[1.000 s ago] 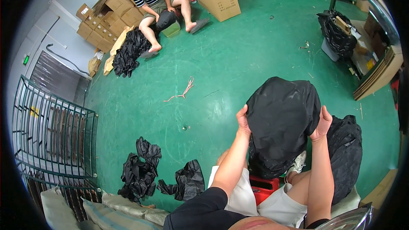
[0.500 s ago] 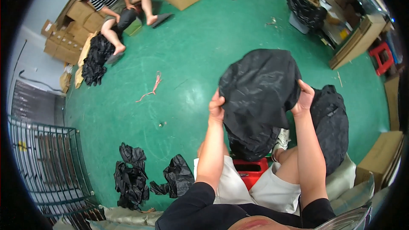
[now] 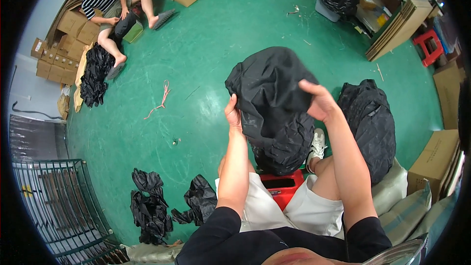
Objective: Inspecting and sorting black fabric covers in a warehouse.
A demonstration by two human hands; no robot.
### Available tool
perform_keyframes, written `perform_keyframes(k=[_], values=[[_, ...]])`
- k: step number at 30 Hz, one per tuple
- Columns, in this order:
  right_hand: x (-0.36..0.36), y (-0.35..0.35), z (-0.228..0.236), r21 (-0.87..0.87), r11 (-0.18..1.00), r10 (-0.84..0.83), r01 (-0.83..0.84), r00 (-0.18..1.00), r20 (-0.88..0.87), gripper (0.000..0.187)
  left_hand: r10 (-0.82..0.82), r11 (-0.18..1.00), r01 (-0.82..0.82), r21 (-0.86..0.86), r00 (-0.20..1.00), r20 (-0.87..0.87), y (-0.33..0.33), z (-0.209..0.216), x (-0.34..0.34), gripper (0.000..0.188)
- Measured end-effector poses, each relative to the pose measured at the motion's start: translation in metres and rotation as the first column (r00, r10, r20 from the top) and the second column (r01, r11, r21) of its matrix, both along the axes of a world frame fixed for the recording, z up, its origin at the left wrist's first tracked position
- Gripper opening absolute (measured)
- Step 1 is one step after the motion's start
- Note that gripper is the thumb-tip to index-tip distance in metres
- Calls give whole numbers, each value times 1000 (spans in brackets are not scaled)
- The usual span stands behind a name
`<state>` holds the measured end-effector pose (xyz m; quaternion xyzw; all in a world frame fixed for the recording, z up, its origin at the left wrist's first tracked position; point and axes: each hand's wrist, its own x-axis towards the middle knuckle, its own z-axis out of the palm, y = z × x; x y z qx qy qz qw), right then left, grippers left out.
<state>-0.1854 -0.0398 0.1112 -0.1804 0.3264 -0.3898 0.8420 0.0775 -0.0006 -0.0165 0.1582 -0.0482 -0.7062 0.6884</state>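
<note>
A rounded, bulging piece of black cloth [image 3: 267, 86], its exact kind unclear, is held up in front of my knees. My left hand [image 3: 233, 114] grips its left edge, thumb on top and fingers mostly behind it. At the right edge my right hand [image 3: 323, 104] has its thumb stretched away from the fingers; part of the fingers is hidden beside the cloth. Directly below, a crumpled black cloth bundle [image 3: 284, 149] rests between my legs, against a red plastic stool [image 3: 284, 197]. A larger black cloth heap [image 3: 368, 125] stands to the right of my right forearm.
Black cloth pieces [image 3: 149, 211] lie on the green floor at the left. Pale sacks [image 3: 392, 186] and a cardboard box [image 3: 434, 162] are on my right. Far left, a seated person [image 3: 103, 0] handles black cloth beside boxes. A metal rack [image 3: 54, 201] stands near left.
The held cloth has shifted left and turned, its folds changing. My right hand has loosened from its edge, thumb now spread. The view has swung slightly right.
</note>
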Motion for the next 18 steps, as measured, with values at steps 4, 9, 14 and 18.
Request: perform_keyframes(k=[4, 9, 14, 18], values=[[12, 1, 6, -78, 993, -100, 89, 983, -157, 34, 13, 998, -16, -54, 998, -54, 2, 26, -5, 60], [8, -5, 6, 94, 972, -222, 217, 973, 56, 31, 3, 992, -2, -130, 1000, 4, 1, 18, 3, 55], [22, 6, 27, 75, 984, -169, 163, 982, 81, 39, 65, 997, -63, -35, 996, 59, -3, -3, 6, 48], [19, 2, 12, -149, 966, -241, 211, 946, -218, 36, 7, 999, -11, -41, 995, -98, -3, 2, 5, 46]])
